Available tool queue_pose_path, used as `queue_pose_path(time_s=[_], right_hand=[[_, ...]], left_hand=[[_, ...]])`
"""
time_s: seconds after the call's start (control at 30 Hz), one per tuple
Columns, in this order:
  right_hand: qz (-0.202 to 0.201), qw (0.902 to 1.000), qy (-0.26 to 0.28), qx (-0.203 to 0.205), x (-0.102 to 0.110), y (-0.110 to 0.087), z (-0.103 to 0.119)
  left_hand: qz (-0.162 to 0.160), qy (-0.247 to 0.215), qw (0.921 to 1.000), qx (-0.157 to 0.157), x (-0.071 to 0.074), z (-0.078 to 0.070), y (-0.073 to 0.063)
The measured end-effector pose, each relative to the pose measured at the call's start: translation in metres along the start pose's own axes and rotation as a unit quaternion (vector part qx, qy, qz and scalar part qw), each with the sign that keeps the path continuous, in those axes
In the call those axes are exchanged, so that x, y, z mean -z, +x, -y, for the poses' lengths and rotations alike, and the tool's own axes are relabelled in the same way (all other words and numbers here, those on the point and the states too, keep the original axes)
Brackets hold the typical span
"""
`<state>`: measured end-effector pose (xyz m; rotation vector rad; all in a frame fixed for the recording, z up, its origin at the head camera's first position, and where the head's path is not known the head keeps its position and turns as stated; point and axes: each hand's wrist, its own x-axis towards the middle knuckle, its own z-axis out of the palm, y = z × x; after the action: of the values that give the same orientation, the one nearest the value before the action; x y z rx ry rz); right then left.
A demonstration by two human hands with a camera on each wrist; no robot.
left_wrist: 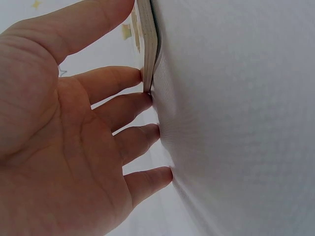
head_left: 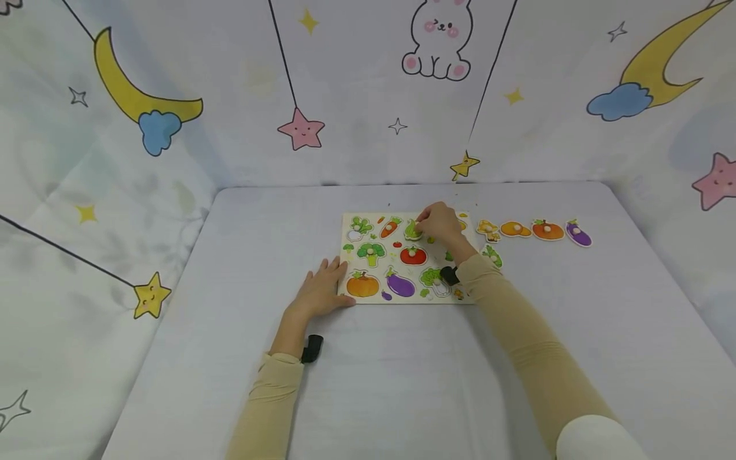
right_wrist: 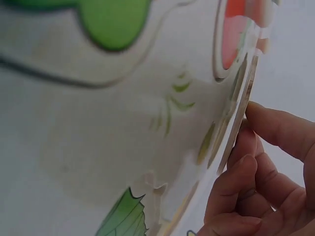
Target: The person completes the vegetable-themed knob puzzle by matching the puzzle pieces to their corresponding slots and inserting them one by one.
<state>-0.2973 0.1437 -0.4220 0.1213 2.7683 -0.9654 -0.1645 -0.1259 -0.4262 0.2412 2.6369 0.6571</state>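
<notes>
A wooden vegetable puzzle board point(head_left: 388, 297) lies flat, with carrot, broccoli, tomato, pumpkin and eggplant pictures on it. My left hand point(head_left: 321, 289) rests at its left edge, thumb by the near corner and fingers spread. In the left wrist view, fingertips point(left_wrist: 133, 73) touch the board's side and the cloth. Near the board's far edge, my right hand point(head_left: 441, 223) pinches a green vegetable puzzle piece point(head_left: 411, 231) at the top row. The right wrist view shows a thin piece point(right_wrist: 241, 115) edge-on between thumb and fingers; its knob is hidden.
Right of the board lie loose pieces: a ginger-like piece point(head_left: 489, 230), an orange-yellow piece point(head_left: 515, 229), a pumpkin point(head_left: 547, 230), an eggplant point(head_left: 578, 234) and a green piece point(head_left: 492, 256) partly behind the right sleeve. White cloth point(head_left: 391, 383) covers the table.
</notes>
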Motion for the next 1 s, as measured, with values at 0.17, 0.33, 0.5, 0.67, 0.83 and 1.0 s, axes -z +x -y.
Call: queue_pose_path(time_s=[0.17, 0.33, 0.5, 0.67, 0.83, 1.0], right_hand=[[0.005, 0.9999, -0.004, -0.008, -0.001, 0.004, -0.004], [0.015, 0.9997, -0.017, 0.008, -0.003, 0.007, -0.006], [0.023, 0.9992, -0.029, 0.015, -0.004, 0.005, -0.004], [0.042, 0.9989, -0.018, 0.003, -0.001, 0.001, 0.000], [0.063, 0.9976, -0.001, 0.026, 0.014, -0.011, 0.002], [0.073, 0.9959, 0.008, 0.053, 0.039, -0.022, -0.011]], left_hand=[[0.000, 0.001, 1.0000, 0.001, 0.000, 0.000, 0.000], [-0.003, 0.003, 1.0000, 0.001, -0.001, 0.001, 0.001], [-0.003, 0.002, 1.0000, 0.003, -0.001, 0.002, 0.001], [-0.003, 0.002, 1.0000, 0.003, -0.002, 0.002, 0.001], [-0.003, 0.001, 1.0000, -0.001, -0.001, 0.001, 0.000], [0.000, 0.002, 1.0000, -0.004, 0.002, 0.000, -0.001]])
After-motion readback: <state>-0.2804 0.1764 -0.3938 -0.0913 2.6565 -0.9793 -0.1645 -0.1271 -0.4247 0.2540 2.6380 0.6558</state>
